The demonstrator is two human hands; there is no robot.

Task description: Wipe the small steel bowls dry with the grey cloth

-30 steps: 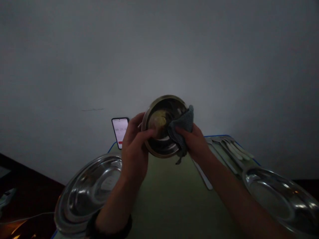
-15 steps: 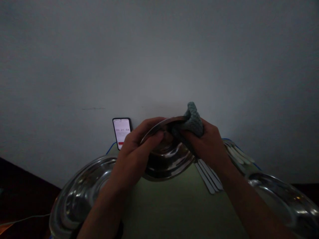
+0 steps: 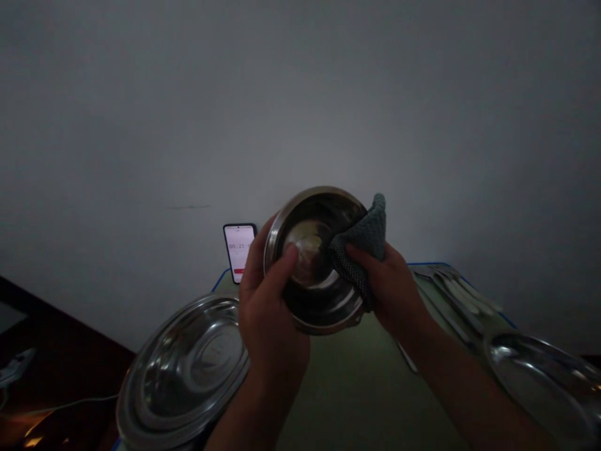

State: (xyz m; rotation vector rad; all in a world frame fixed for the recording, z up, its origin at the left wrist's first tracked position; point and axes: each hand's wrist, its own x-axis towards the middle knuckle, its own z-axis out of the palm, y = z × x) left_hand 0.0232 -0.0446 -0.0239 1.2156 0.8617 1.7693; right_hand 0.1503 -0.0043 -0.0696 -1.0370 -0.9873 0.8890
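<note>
I hold a small steel bowl [image 3: 313, 275] up above the table, its open side tilted toward me. My left hand [image 3: 271, 316] grips the bowl's left rim, thumb inside. My right hand [image 3: 393, 289] is closed on a grey-blue cloth [image 3: 361, 245] pressed over the bowl's right rim and into its inside. Part of the bowl's right edge is hidden by the cloth.
A large steel plate [image 3: 185, 369] lies at the table's left front, another steel plate [image 3: 544, 382] at the right. Several pieces of cutlery [image 3: 457, 294] lie at the back right. A phone [image 3: 240, 250] with a lit timer screen leans against the wall. The table [image 3: 357, 401] has a pale green top.
The bowl was tipped nearly flat and low half a second ago; now it is raised and tilted with its inside facing me again. The cloth stays on the right rim.
</note>
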